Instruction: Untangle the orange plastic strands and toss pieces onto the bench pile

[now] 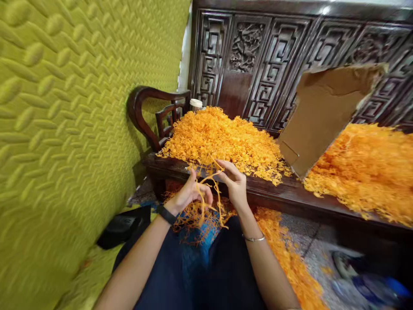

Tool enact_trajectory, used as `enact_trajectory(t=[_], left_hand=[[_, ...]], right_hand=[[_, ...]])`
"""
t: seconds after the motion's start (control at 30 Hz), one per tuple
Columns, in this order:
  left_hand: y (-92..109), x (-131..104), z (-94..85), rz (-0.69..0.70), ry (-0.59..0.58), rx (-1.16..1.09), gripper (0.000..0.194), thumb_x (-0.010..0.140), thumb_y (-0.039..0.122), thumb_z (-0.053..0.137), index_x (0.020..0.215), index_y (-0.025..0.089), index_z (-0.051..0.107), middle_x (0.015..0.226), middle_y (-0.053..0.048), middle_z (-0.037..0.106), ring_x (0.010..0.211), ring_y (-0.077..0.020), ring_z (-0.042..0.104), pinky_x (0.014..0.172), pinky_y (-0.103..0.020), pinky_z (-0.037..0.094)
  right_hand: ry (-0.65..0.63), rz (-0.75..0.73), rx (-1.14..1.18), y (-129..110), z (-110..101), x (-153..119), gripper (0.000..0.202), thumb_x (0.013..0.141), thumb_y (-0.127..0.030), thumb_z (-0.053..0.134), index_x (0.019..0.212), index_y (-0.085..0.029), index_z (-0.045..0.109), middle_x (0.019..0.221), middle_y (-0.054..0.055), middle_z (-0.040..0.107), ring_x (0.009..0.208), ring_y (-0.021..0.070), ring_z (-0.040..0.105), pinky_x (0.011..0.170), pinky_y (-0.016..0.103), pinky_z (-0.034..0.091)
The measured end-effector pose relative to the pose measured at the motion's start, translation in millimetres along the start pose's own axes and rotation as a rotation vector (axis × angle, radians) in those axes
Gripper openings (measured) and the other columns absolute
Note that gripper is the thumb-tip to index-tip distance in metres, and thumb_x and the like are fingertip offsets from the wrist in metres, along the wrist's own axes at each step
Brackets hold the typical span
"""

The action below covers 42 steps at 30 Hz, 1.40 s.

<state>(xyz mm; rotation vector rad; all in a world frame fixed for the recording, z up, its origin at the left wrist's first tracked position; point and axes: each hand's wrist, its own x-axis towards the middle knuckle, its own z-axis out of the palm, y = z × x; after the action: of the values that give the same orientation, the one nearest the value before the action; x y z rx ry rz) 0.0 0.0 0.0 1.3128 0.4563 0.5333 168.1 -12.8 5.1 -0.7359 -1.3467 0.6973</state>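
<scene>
Two bare hands meet above the wearer's lap, with a tangle of thin orange strands (209, 177) between them; the upper length runs crosswise, from the right fingertips leftward and slightly down to the left palm, while loose tails hang towards the knees; the right hand (236, 183) is nearer the upper end, its thumb and fingertips almost closed, apparently pinching it; the left hand (193, 191) is half open, thumb raised and fingers loosely curled, with strands crossing in front of them; whether it grips any, I cannot tell.

Just beyond the hands is a dark wooden worktop (258, 188) bearing a large orange heap (222, 133); a cardboard sheet (322, 116) leans to the right, between that heap and a second heap (377, 172); below the hands, more loose strands (193, 215) lie over something blue between the knees.
</scene>
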Motion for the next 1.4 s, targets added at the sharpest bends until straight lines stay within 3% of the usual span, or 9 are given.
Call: enact_trajectory(t=[0.13, 0.23, 0.4, 0.67, 0.8, 1.0, 1.13, 1.27, 1.4], left_hand=[[-4, 6, 8.6, 0.107, 0.119, -0.079, 0.092, 0.067, 0.085, 0.014, 0.089, 0.015, 0.069, 0.088, -0.011, 0.070, 0.082, -0.0230, 0.061, 0.075, -0.035, 0.042], [-4, 10, 12.0, 0.211, 0.144, -0.204, 0.090, 0.066, 0.086, 0.022, 0.105, 0.018, 0.068, 0.113, -0.012, 0.067, 0.112, -0.0295, 0.052, 0.095, -0.040, 0.034], [4, 6, 9.7, 0.387, 0.262, -0.381, 0.084, 0.068, 0.079, 0.041, 0.117, 0.015, 0.062, 0.119, -0.014, 0.065, 0.125, -0.0318, 0.044, 0.105, -0.043, 0.024], [6, -5, -4.3, 0.395, 0.305, -0.261, 0.074, 0.054, 0.036, 0.084, 0.120, 0.019, 0.055, 0.116, -0.015, 0.067, 0.112, -0.0320, 0.057, 0.093, -0.043, 0.042], [7, -5, -4.5, 0.362, 0.379, -0.295, 0.051, 0.059, 0.033, 0.082, 0.103, 0.015, 0.063, 0.098, -0.011, 0.073, 0.100, -0.0283, 0.065, 0.083, -0.038, 0.048], [5, -4, -8.4, 0.340, 0.580, -0.310, 0.032, 0.056, 0.035, 0.080, 0.077, 0.014, 0.067, 0.079, -0.006, 0.074, 0.073, -0.0205, 0.068, 0.072, -0.033, 0.052], [6, -3, -6.6, 0.328, 0.675, -0.242, 0.023, 0.062, 0.028, 0.076, 0.078, 0.016, 0.066, 0.070, 0.000, 0.070, 0.057, -0.0114, 0.063, 0.062, -0.025, 0.050], [7, -4, -0.1, 0.261, 0.636, -0.167, 0.019, 0.062, 0.025, 0.076, 0.074, 0.014, 0.067, 0.061, 0.001, 0.066, 0.046, -0.0090, 0.055, 0.049, -0.023, 0.044], [7, -5, 2.8, 0.220, 0.551, -0.123, 0.017, 0.065, 0.027, 0.073, 0.071, 0.013, 0.066, 0.054, 0.002, 0.060, 0.040, -0.0069, 0.047, 0.043, -0.022, 0.036]], right_hand=[[-0.092, -0.008, 0.058, -4, 4, -1, 0.027, 0.076, -0.018, 0.061, 0.097, -0.030, 0.072, 0.105, 0.000, 0.067, 0.112, 0.0189, 0.051, 0.104, 0.036, 0.034], [-0.228, 0.072, 0.229, -6, 5, -3, 0.027, 0.077, -0.021, 0.054, 0.096, -0.027, 0.073, 0.104, 0.003, 0.067, 0.109, 0.0211, 0.052, 0.100, 0.037, 0.038], [-0.355, 0.191, 0.307, -10, 6, -4, 0.021, 0.080, -0.027, 0.056, 0.090, -0.024, 0.074, 0.097, 0.004, 0.069, 0.101, 0.0212, 0.058, 0.097, 0.037, 0.041], [-0.482, 0.394, 0.192, -1, 11, -6, 0.021, 0.084, -0.031, 0.058, 0.092, -0.020, 0.073, 0.080, 0.004, 0.070, 0.071, 0.0146, 0.061, 0.075, 0.029, 0.048], [-0.527, 0.540, 0.312, 1, 15, -6, 0.022, 0.082, -0.034, 0.059, 0.087, -0.016, 0.072, 0.087, 0.008, 0.069, 0.073, 0.0157, 0.065, 0.069, 0.028, 0.051], [-0.537, 0.568, 0.272, 4, 16, -9, 0.020, 0.078, -0.034, 0.063, 0.082, -0.016, 0.070, 0.087, 0.006, 0.069, 0.083, 0.0164, 0.066, 0.082, 0.032, 0.051], [-0.379, 0.470, 0.131, 8, 14, -5, 0.022, 0.077, -0.037, 0.064, 0.076, -0.015, 0.069, 0.084, 0.007, 0.069, 0.079, 0.0162, 0.065, 0.077, 0.030, 0.052], [-0.128, 0.344, 0.143, 10, 13, -1, 0.025, 0.077, -0.038, 0.063, 0.095, -0.020, 0.066, 0.088, 0.004, 0.066, 0.068, 0.0125, 0.061, 0.063, 0.026, 0.048], [-0.100, 0.312, 0.168, 9, 16, -2, 0.031, 0.071, -0.032, 0.070, 0.099, -0.022, 0.064, 0.079, 0.000, 0.063, 0.061, 0.0099, 0.055, 0.060, 0.025, 0.044]])
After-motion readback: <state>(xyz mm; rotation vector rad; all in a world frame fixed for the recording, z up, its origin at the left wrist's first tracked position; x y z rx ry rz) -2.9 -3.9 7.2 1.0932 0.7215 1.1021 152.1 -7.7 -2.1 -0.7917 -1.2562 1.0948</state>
